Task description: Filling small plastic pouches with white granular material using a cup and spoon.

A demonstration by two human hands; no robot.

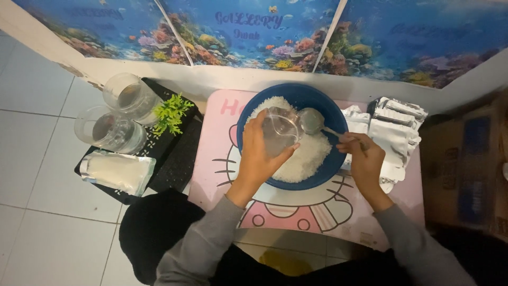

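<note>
From my remote seat I watched the left hand (257,153) hold a small clear pouch (280,135) over the blue bowl (328,114), fingers curled round its left edge and the thumb pressed against its lower side, so the mouth faced the spoon. The right hand (362,159) pinched the handle of a metal spoon (312,121) between thumb and fingertips, the remaining fingers folded in; the spoon's bowl sat just beside the pouch opening, above the white grains (309,156) that filled much of the bowl. I could not tell whether the spoon was loaded or how much lay in the pouch, which looked nearly empty to me. I judged the work to be at an early or middle stage: one filled white pouch (117,170) lay flat on the black tray (174,159) at the left, near two clear glass jars (119,114) and a small green plant sprig (170,112), while a stack of silvery unfilled pouches (394,130) waited on the right side of the pink cartoon table (217,153), touching the bowl's edge. With so many grains left in the bowl and so many pouches unused, most of the filling seemed yet to be done.
</note>
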